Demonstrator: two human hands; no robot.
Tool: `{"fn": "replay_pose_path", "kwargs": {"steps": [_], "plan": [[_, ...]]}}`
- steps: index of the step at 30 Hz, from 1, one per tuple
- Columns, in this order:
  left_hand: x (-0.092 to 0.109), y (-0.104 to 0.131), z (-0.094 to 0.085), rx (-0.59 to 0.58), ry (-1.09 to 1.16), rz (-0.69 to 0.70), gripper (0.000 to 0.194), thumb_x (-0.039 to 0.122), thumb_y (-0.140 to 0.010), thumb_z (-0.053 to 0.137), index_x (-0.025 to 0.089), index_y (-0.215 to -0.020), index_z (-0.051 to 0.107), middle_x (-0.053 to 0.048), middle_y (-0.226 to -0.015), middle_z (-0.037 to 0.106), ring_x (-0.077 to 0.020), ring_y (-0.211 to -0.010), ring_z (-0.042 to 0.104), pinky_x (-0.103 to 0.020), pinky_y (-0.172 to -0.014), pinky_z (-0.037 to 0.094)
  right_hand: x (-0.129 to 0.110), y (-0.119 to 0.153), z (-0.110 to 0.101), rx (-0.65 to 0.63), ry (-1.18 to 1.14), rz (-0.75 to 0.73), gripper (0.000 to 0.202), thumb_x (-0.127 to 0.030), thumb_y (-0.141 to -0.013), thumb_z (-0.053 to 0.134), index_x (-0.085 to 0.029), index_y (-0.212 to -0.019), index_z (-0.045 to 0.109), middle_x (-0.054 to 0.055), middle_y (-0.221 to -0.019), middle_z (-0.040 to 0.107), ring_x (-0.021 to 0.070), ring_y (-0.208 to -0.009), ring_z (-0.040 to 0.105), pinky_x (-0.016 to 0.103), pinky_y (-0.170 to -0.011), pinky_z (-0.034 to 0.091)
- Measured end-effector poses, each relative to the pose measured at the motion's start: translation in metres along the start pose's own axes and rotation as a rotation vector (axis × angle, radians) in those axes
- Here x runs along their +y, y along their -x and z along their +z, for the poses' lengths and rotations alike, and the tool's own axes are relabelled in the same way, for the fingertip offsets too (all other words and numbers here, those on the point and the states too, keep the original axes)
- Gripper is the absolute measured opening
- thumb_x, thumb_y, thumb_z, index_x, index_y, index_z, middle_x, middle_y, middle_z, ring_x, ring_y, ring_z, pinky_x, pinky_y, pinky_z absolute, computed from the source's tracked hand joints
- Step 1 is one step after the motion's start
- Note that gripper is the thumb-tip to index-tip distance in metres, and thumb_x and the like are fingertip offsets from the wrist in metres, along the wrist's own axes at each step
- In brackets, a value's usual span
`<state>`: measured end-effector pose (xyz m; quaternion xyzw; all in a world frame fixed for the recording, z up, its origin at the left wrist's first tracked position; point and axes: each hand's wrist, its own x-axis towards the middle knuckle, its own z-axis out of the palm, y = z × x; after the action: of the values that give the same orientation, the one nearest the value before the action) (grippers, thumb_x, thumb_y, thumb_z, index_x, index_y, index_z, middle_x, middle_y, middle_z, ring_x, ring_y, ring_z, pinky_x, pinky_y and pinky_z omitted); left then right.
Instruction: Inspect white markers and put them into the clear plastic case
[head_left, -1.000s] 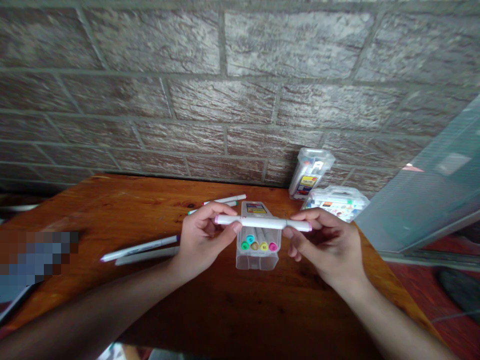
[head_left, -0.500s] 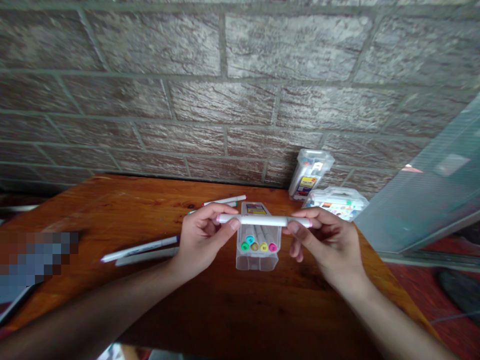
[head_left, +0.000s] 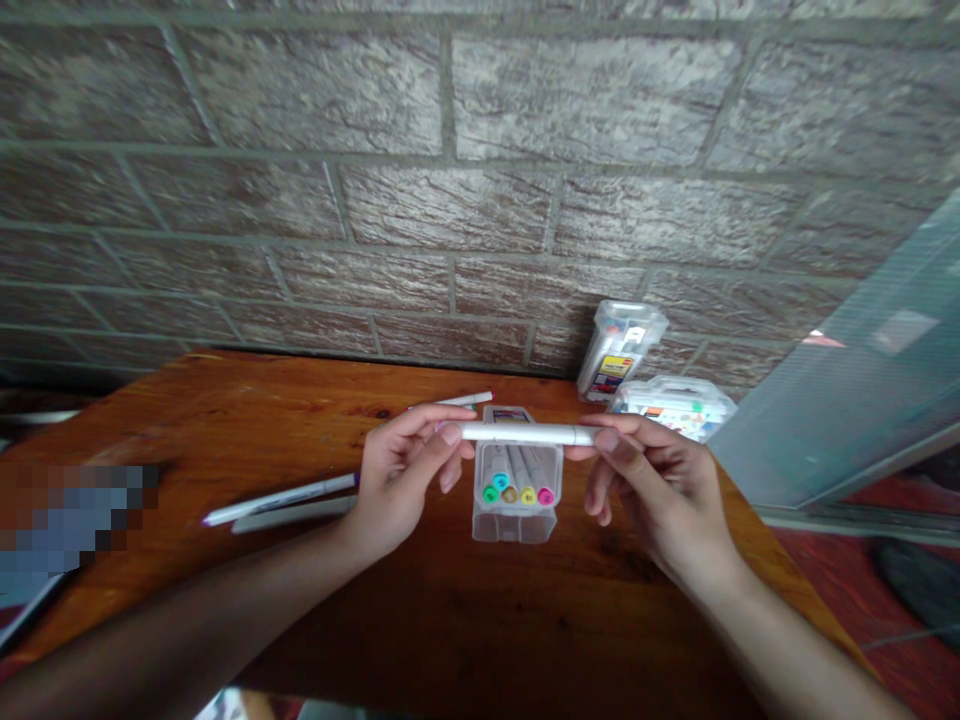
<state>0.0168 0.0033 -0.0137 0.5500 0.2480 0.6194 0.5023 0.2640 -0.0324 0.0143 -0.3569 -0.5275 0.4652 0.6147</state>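
A white marker (head_left: 529,433) is held level between my two hands. My left hand (head_left: 405,475) pinches its left end, where a bit of purple shows. Thumb and fingers of my right hand (head_left: 664,485) close on the right end and cover the tip. Behind and below the marker, an open clear case (head_left: 514,526) lies on the wooden table with several markers inside, their ends green, blue, brown, yellow and pink. Two loose markers, one of them purple-tipped (head_left: 281,498), rest left of my left hand. Another, red-tipped (head_left: 469,398), lies beyond it, partly hidden.
On the wooden table (head_left: 247,400), a tall clear case (head_left: 621,350) stands at the back right beside a wider clear case (head_left: 675,400). A brick wall (head_left: 390,200) rises behind. A pixelated object (head_left: 60,530) is at the left edge.
The marker has turned or slid in my fingers, and my thumbs now cover more of its ends. Fingers of my left hand have spread lower beneath it.
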Motion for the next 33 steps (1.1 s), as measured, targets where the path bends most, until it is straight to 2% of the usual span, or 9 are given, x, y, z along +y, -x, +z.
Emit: {"fn": "replay_pose_path", "kwargs": {"steps": [4, 9, 17, 22, 33], "plan": [[0.0001, -0.0015, 0.0002, 0.013, 0.042, 0.009, 0.016, 0.031, -0.096, 0.078, 0.020, -0.108, 0.082, -0.004, -0.078, 0.077, -0.0100, -0.050, 0.056, -0.024, -0.047, 0.046, -0.0003, 0.0006, -0.0005, -0.019, -0.037, 0.007, 0.018, -0.034, -0.098, 0.079, -0.020, -0.109, 0.080, 0.008, -0.093, 0.087, 0.0132, -0.042, 0.068, 0.023, -0.037, 0.055], [0.0010, -0.0030, 0.0012, 0.023, 0.074, 0.014, 0.015, 0.031, -0.095, 0.080, 0.019, -0.104, 0.080, -0.004, -0.076, 0.076, -0.0103, -0.050, 0.056, -0.024, -0.046, 0.046, -0.0019, 0.0006, 0.0006, -0.017, -0.062, 0.004, 0.016, -0.033, -0.097, 0.080, -0.021, -0.105, 0.076, 0.007, -0.091, 0.087, 0.0140, -0.042, 0.068, 0.023, -0.037, 0.055], [-0.0003, -0.0049, 0.0000, 0.045, 0.092, 0.033, 0.014, 0.027, -0.096, 0.079, 0.018, -0.105, 0.085, -0.001, -0.069, 0.069, -0.0076, -0.051, 0.054, -0.021, -0.049, 0.045, -0.0008, -0.0022, -0.0021, 0.048, -0.048, -0.028, 0.015, -0.032, -0.091, 0.086, -0.022, -0.102, 0.085, 0.005, -0.084, 0.085, 0.0108, -0.041, 0.065, 0.019, -0.036, 0.053], [0.0014, -0.0046, 0.0004, 0.051, 0.136, 0.026, 0.018, 0.028, -0.097, 0.077, 0.017, -0.108, 0.086, -0.003, -0.073, 0.071, -0.0079, -0.053, 0.057, -0.020, -0.049, 0.047, -0.0036, -0.0017, -0.0004, 0.048, -0.067, -0.009, 0.018, -0.035, -0.094, 0.083, -0.022, -0.107, 0.087, 0.007, -0.087, 0.086, 0.0107, -0.041, 0.065, 0.019, -0.036, 0.052], [-0.0022, -0.0041, -0.0020, 0.028, 0.120, 0.047, 0.019, 0.027, -0.099, 0.074, 0.019, -0.112, 0.086, -0.005, -0.077, 0.073, -0.0080, -0.054, 0.058, -0.020, -0.051, 0.047, -0.0052, -0.0021, -0.0002, 0.050, -0.095, -0.023, 0.019, -0.034, -0.092, 0.085, -0.021, -0.106, 0.087, 0.007, -0.085, 0.086, 0.0112, -0.041, 0.066, 0.018, -0.036, 0.053]]}}
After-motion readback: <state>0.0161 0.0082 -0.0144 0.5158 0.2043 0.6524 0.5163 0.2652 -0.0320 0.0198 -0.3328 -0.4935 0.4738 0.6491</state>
